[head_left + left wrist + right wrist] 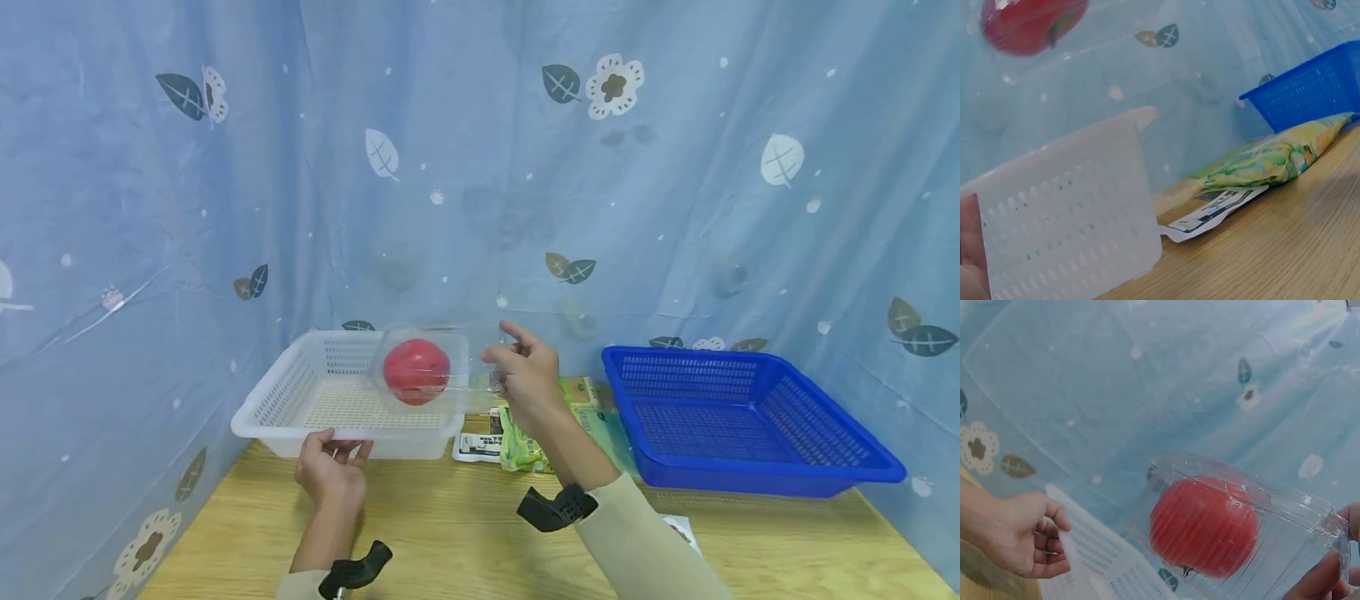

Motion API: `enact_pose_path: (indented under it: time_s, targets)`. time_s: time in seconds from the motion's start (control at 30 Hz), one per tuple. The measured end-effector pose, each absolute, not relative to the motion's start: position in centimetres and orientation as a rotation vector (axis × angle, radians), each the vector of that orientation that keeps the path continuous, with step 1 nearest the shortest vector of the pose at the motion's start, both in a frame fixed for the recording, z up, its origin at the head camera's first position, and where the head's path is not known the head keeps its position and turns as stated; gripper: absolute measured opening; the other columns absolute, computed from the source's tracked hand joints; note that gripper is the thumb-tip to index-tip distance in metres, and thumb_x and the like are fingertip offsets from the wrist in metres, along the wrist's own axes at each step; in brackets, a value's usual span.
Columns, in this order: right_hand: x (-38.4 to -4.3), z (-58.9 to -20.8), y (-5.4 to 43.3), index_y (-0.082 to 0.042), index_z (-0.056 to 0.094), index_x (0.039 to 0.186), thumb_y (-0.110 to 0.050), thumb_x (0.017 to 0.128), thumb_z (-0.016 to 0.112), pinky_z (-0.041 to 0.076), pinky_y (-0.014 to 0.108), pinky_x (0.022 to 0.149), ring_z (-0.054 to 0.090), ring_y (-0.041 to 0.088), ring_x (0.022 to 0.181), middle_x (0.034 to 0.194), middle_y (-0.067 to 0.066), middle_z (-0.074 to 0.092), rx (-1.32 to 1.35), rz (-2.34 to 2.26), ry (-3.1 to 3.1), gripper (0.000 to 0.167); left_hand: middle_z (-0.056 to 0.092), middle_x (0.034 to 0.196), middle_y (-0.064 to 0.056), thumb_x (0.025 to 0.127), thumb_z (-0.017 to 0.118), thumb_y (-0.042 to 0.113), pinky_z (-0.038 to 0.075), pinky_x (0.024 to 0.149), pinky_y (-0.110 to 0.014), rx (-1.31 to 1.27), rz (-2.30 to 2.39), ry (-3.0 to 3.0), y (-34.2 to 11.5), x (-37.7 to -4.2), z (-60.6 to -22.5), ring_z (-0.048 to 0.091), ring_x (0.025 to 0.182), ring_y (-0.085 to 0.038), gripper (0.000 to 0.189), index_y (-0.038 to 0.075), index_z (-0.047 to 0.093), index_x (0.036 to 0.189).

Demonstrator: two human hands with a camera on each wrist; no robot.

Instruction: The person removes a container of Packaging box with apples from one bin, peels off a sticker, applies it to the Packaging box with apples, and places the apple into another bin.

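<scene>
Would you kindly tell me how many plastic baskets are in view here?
2. The white basket stands on the left of the table, its near rim held by the left hand; the blue basket stands on the right. No others show.

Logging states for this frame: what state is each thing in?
clear container, raised; closure unclear
red fruit, inside clear container
white basket, open-topped
blue basket, upright, open-topped
packets, lying together; seals unclear
left hand, gripping white basket's rim
right hand, pinching clear container's end
</scene>
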State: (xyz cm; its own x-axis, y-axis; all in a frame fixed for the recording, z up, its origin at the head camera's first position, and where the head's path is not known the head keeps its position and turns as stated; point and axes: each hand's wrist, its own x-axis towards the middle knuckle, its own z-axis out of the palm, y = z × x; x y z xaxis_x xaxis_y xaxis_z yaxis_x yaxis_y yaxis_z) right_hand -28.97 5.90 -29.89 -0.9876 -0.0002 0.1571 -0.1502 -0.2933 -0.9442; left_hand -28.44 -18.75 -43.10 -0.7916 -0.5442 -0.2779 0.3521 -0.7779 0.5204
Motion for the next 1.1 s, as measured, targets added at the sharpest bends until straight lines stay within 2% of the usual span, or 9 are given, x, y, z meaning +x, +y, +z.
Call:
enact_pose_path:
  time_s: [0.2, 0.37, 0.8, 1.1]
  targets:
    - [-27.4, -30.1, 8.6, -0.015, 0.047, 0.149, 0.004, 0.090, 0.063, 0.031, 0.021, 0.046, 0.038, 0.009, 0.054, 0.085, 0.000, 0.047, 0.207, 2.476, -1.752, 0.064, 0.057, 0.061, -0.004, 0.097, 0.051, 0.007, 0.061, 0.065, -0.041, 0.548, -2.523, -0.661, -18.7, -28.5, -43.2, 0.063, 0.054, -0.021, 0.018, 0.007, 0.057, 0.080]
    - [-26.1, -30.7, 10.7, -0.013, 0.046, 0.150, 0.006, 0.091, 0.059, 0.035, 0.019, 0.047, 0.041, 0.009, 0.056, 0.085, 0.000, 0.046, 0.195, 2.476, -1.757, 0.064, 0.056, 0.061, -0.003, 0.096, 0.052, 0.008, 0.061, 0.067, -0.041, 0.551, -2.494, -0.679, -18.5, -28.6, -43.3, 0.063, 0.054, -0.020, 0.012, 0.006, 0.057, 0.085]
    - [-22.7, -33.6, 14.2, -0.016, 0.044, 0.151, 0.004, 0.095, 0.054, 0.034, 0.015, 0.048, 0.035, 0.005, 0.056, 0.088, -0.003, 0.040, 0.150, 2.522, -1.780, 0.060, 0.057, 0.062, -0.003, 0.098, 0.051, 0.010, 0.062, 0.070, -0.041, 0.550, -2.488, -0.709, -18.7, -28.2, -43.5, 0.063, 0.056, -0.019, 0.018, 0.007, 0.057, 0.082]
    - [-20.9, -36.7, 16.0, -0.015, 0.044, 0.150, 0.004, 0.092, 0.057, 0.034, 0.016, 0.049, 0.036, 0.006, 0.060, 0.091, -0.001, 0.039, 0.037, 2.407, -1.936, 0.063, 0.059, 0.068, -0.002, 0.099, 0.049, 0.012, 0.061, 0.073, -0.038, 0.513, -2.542, -0.706, -18.9, -28.0, -43.4, 0.061, 0.059, -0.018, 0.019, 0.007, 0.057, 0.082]
